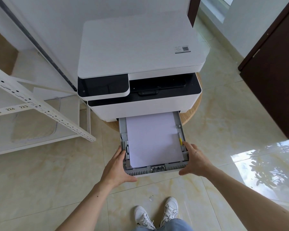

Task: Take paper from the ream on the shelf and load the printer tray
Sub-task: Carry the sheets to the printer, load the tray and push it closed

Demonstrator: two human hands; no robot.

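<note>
Paper stack [153, 140] lies flat in pulled-out printer tray [158, 170]. Left hand [118, 167] and right hand [194, 160] grasp its front corners, evenly, likely to slide it squarely into printer [140, 52].

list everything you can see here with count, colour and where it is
printer: 1, white and black, centre, on a round wooden stand
tray: 1, grey, pulled out from the printer's base
paper: 1 stack, white, lying in the tray
shelf: 1, white metal, left
door: 1, dark brown, right
floor: cream tiles
shoes: 2, white, bottom centre
left hand: 1, gripping the tray's front left corner
right hand: 1, gripping the tray's front right corner
</note>
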